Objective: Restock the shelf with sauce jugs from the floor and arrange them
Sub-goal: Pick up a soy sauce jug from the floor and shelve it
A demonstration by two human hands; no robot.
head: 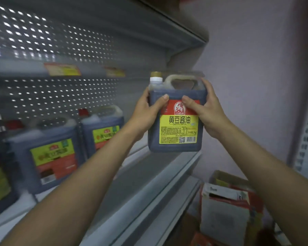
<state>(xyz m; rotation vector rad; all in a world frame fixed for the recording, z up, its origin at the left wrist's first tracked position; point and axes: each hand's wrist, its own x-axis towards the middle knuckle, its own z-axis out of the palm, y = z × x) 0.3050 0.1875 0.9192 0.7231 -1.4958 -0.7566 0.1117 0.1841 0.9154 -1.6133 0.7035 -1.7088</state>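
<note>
Both forearms are reaching up from the bottom edge. The left hand (146,110) is gripping the left side of a dark sauce jug (175,114), thumb curled over the front; the right hand (205,110) is gripping the right side, thumb lying on the red-and-yellow label. The jug is being held upright above the grey shelf (149,174) near its right end (whether its base is touching the shelf cannot be told). Further left, two blurred jugs (48,157) are standing on the shelf against the perforated back panel (52,38). An open carton (226,203) is sitting below right.
</note>
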